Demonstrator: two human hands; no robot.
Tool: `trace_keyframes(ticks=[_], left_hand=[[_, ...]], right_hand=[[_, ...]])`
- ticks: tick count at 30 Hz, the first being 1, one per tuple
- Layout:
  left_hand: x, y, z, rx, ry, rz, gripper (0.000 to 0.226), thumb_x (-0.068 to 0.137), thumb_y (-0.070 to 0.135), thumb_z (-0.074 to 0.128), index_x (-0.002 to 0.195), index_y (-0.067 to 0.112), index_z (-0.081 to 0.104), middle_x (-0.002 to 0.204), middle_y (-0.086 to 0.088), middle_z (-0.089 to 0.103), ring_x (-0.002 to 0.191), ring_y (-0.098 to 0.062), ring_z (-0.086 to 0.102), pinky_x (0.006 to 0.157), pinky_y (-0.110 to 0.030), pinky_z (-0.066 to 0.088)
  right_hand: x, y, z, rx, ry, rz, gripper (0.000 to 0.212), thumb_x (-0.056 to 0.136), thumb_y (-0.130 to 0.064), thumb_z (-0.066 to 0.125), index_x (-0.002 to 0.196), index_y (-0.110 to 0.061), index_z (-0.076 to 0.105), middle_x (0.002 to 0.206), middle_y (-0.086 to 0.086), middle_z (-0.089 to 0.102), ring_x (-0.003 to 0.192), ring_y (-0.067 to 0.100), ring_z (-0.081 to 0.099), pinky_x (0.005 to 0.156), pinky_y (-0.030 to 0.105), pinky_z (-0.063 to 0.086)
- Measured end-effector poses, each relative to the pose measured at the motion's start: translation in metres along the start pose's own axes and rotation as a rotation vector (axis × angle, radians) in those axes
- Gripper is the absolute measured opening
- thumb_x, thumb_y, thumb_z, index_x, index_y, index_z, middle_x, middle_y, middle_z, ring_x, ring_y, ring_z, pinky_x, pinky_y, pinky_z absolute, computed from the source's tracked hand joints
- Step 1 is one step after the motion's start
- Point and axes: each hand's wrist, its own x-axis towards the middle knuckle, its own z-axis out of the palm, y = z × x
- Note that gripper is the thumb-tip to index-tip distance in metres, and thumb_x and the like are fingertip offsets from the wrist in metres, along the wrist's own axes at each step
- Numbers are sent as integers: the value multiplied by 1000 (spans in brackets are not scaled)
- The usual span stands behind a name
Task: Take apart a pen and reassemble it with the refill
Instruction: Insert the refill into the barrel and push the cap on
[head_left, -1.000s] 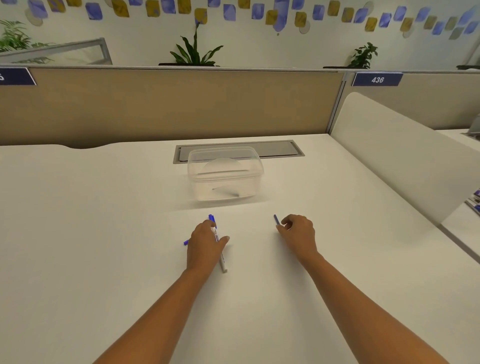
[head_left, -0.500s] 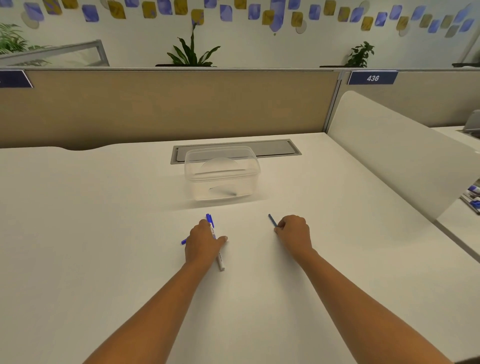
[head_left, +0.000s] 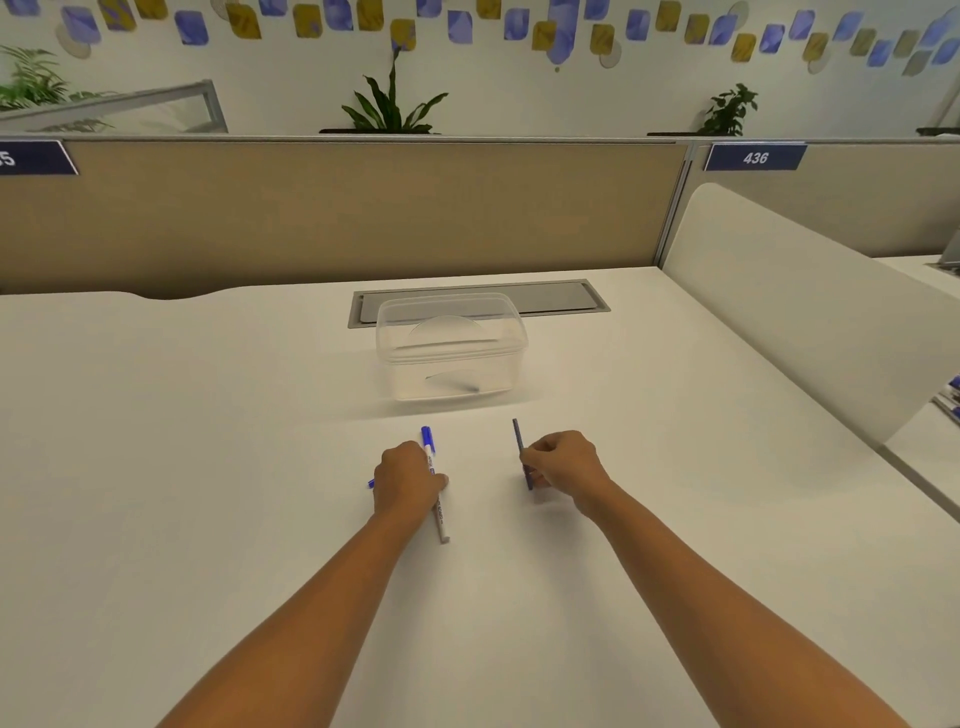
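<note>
A white pen barrel with a blue end (head_left: 440, 514) lies on the white desk, under the fingers of my left hand (head_left: 408, 480), which rests over it. A small blue piece (head_left: 371, 483) pokes out at the left of that hand. My right hand (head_left: 563, 462) pinches a thin dark blue refill (head_left: 517, 436), which points away from me and is lifted slightly, its lower end showing below my fingers. The hands are about a hand's width apart.
A clear plastic box (head_left: 451, 351) with a lid stands just beyond the hands, holding a thin dark item. Behind it is a grey cable hatch (head_left: 561, 296). A tan partition closes the back; a white divider (head_left: 810, 306) runs along the right.
My right hand has raised the refill, so more of its length shows. The left hand stays on the pen barrel.
</note>
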Motion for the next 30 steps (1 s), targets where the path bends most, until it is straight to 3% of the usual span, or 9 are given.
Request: trace_keyframes(ticks=[2,6,9,12,16,20,23,26,30], left_hand=[[2,1,-1,-41,10,-21,12,75,7,66,79,7,54,100,-23,66,87,-37,65,82,-43,54],[7,-3,-3,-115,38,-81,34,73,3,62,59,21,37,93,-24,68,82,-38,66,78,-45,56],[6,-4,-2,-106,23,-82,14,72,6,64,80,8,52,96,-21,67,84,-37,66,80,-44,56],[7,-4,1,-49,12,-82,31,71,10,66,98,2,53,102,-17,62,88,-36,64,78,-37,54],[7,0,1,59,4,-65,25,71,10,64,86,5,46,89,-12,54,77,-29,54,61,-29,39],[10,0,2,-5,-9,-102,27,69,12,66,81,7,42,85,-9,52,75,-28,53,62,-30,41],[12,-1,0,-343,-25,-179,16,71,9,66,79,6,52,83,-13,61,68,-30,67,76,-38,56],[13,4,-6,-780,-24,-231,6,74,-1,60,79,-2,57,73,-13,60,41,-14,64,55,-27,60],[15,13,-19,-1181,13,-314,15,76,-8,56,63,0,53,64,-13,55,58,-21,61,48,-22,58]], right_hand=[[-1,-4,3,26,-23,-29,9,78,-9,60,80,-2,64,78,8,65,56,12,61,58,18,54],[-3,-9,7,71,-44,-56,5,79,-10,60,80,-4,61,69,1,63,56,9,61,48,10,50],[-3,-10,9,81,-44,-75,5,79,-10,60,79,-5,59,68,1,62,56,9,61,52,12,51],[-3,-10,10,78,-50,-89,4,79,-9,59,78,-5,58,68,1,62,57,9,61,50,11,50],[-4,-10,11,68,-47,-104,3,78,-8,59,79,-5,58,71,4,62,57,11,60,59,17,52],[-4,-9,11,65,-45,-126,4,77,-7,59,76,-6,56,72,4,61,59,13,60,62,20,53],[-4,-9,10,58,-33,-142,8,76,-8,60,70,-9,53,69,2,59,64,17,61,72,31,56],[-5,-11,9,59,-22,-166,16,75,-9,62,66,-13,49,66,0,56,69,21,61,79,39,56],[-9,-14,11,171,-115,-231,14,76,-5,65,74,-11,52,77,10,67,73,23,63,81,37,55]])
